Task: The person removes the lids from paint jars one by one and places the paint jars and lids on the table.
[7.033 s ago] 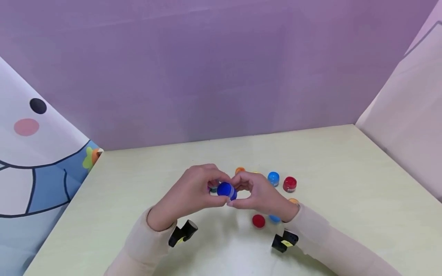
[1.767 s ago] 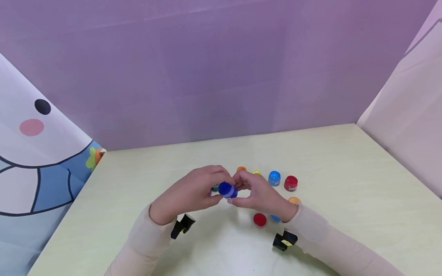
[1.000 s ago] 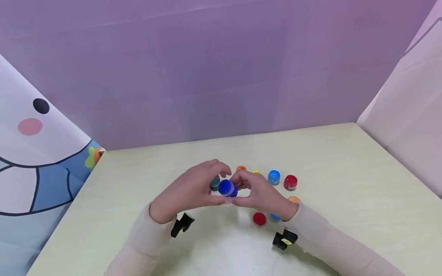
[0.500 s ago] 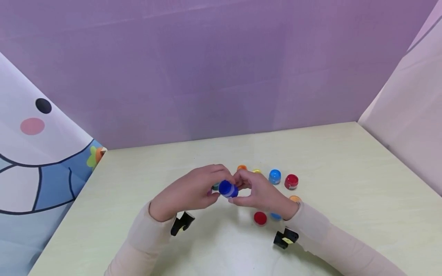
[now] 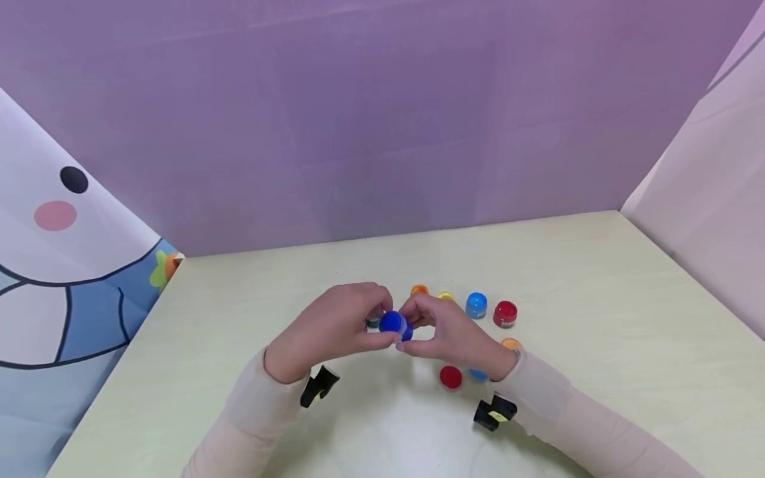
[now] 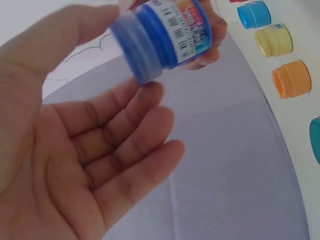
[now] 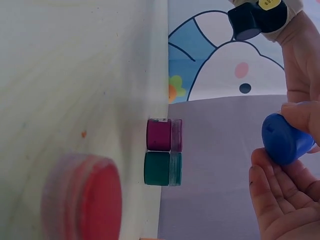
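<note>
Blue and tilted, the jar (image 6: 167, 37) is above the table (image 5: 597, 299), its body pinched by the right hand (image 5: 451, 332). The left hand (image 5: 331, 332), fingers bent, pinches its lid (image 6: 136, 50).

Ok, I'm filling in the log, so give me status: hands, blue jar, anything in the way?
Right hand grips blue paint jar. Left hand at its lid, hold unclear. Jar tilted, above table; other jars nearby, none between hands.
</note>
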Action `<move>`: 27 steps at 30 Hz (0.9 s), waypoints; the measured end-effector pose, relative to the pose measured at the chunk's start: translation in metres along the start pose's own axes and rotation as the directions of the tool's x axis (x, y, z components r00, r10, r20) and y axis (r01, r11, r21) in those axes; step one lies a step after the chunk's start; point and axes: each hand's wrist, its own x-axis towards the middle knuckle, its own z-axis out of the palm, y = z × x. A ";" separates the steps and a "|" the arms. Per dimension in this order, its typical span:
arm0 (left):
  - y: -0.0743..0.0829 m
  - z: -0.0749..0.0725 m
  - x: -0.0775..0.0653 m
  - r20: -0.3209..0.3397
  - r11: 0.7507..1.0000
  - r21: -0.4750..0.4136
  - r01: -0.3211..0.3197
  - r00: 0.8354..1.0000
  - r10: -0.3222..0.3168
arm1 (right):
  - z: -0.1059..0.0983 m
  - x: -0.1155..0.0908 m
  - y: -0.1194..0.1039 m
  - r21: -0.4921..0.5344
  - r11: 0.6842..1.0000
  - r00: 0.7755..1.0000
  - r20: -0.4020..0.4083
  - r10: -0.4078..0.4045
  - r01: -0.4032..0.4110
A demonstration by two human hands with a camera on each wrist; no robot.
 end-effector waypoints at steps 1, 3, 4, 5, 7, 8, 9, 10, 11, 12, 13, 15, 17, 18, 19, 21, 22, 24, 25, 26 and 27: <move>0.001 0.000 0.000 -0.005 1.000 0.012 0.019 1.000 -0.019 | 0.000 0.000 0.000 -0.003 1.000 1.000 -0.003 0.001 -0.001; 0.002 0.001 0.001 -0.017 0.999 0.028 0.043 0.999 -0.042 | -0.001 0.000 -0.002 -0.008 1.000 1.000 -0.004 0.006 -0.006; 0.002 0.001 0.001 -0.021 0.998 0.034 0.049 0.999 -0.048 | -0.001 0.000 -0.003 -0.010 1.000 1.000 -0.004 0.009 -0.009; 0.003 0.001 0.000 -0.026 0.998 0.041 0.051 0.998 -0.050 | -0.001 0.000 -0.004 -0.014 1.000 1.000 -0.004 0.012 -0.013; 0.003 0.000 0.000 -0.037 0.998 0.046 0.043 0.998 -0.041 | -0.001 0.001 -0.011 -0.022 1.000 1.000 -0.005 0.010 -0.010; 0.002 0.000 0.000 -0.041 0.998 0.044 0.035 0.999 -0.033 | -0.002 0.001 -0.015 -0.024 1.000 1.000 -0.006 0.010 -0.010; 0.002 -0.001 0.000 -0.044 0.999 0.037 0.024 0.999 -0.022 | -0.002 0.001 -0.019 -0.029 1.000 1.000 -0.007 0.009 -0.009; 0.001 -0.002 0.000 -0.046 1.000 0.027 0.006 0.999 -0.005 | -0.003 0.001 -0.024 -0.029 1.000 1.000 -0.009 0.009 -0.009; 0.001 -0.003 0.000 -0.047 1.000 0.012 -0.017 0.999 0.017 | -0.004 0.001 -0.029 -0.031 0.999 1.000 -0.011 0.012 -0.012; 0.000 -0.004 -0.001 -0.047 0.999 -0.008 -0.044 0.998 0.043 | -0.005 0.000 -0.034 -0.034 0.999 1.000 -0.013 0.017 -0.017; 0.000 -0.005 -0.001 -0.049 0.997 -0.028 -0.078 0.996 0.077 | -0.005 0.000 -0.038 -0.034 0.999 1.000 -0.013 0.022 -0.022; -0.001 -0.006 -0.001 -0.051 0.986 -0.061 -0.155 0.987 0.152 | -0.006 0.000 -0.040 -0.032 0.999 0.999 -0.014 0.037 -0.037; -0.003 -0.006 -0.001 -0.052 0.970 -0.086 -0.225 0.974 0.222 | -0.007 0.000 -0.042 -0.032 0.998 0.999 -0.011 0.046 -0.046; -0.003 -0.006 -0.001 -0.052 0.963 -0.097 -0.251 0.968 0.247 | -0.007 0.000 -0.042 -0.030 0.998 0.999 -0.009 0.047 -0.047; -0.003 -0.006 -0.001 -0.051 0.957 -0.106 -0.271 0.962 0.267 | -0.007 0.000 -0.042 -0.026 0.999 0.999 -0.007 0.047 -0.047; -0.003 -0.005 -0.001 -0.039 0.953 -0.115 -0.279 0.960 0.276 | -0.007 0.000 -0.041 -0.023 0.999 0.999 -0.002 0.044 -0.045; -0.003 -0.005 -0.001 -0.033 0.954 -0.119 -0.275 0.962 0.273 | -0.007 0.000 -0.041 -0.021 0.999 0.999 0.001 0.048 -0.048; -0.002 -0.005 -0.001 -0.019 0.959 -0.123 -0.255 0.967 0.255 | -0.007 0.000 -0.043 -0.020 0.998 0.999 0.005 0.053 -0.053; -0.002 -0.006 -0.001 -0.012 0.962 -0.122 -0.245 0.969 0.246 | -0.007 0.000 -0.042 -0.022 0.998 0.998 0.008 0.054 -0.054; -0.001 -0.006 -0.002 -0.005 0.964 -0.121 -0.236 0.972 0.237 | -0.007 0.000 -0.041 -0.024 0.998 0.998 0.010 0.056 -0.055; 0.000 -0.007 -0.002 0.000 0.966 -0.120 -0.230 0.973 0.231 | -0.006 0.000 -0.039 -0.025 0.998 0.998 0.010 0.055 -0.054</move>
